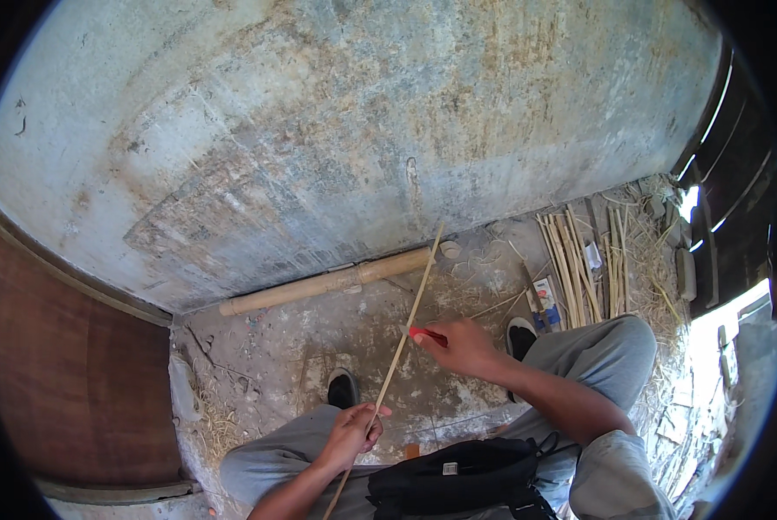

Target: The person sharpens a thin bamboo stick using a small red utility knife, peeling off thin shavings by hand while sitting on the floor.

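Running diagonally from the bottom edge to just above the frame's middle, a thin pale strip (392, 368) sits pinched in the left hand (354, 433) at lower centre. The right hand (466, 347), just right of centre, grips a red-handled knife (428, 336) whose small blade lies at the strip; whether it touches is too fine to tell. Judging from this hold, too steep a blade could bite deep and split the strip; its unsupported far end could also swing under uneven pressure, letting the knife slip.
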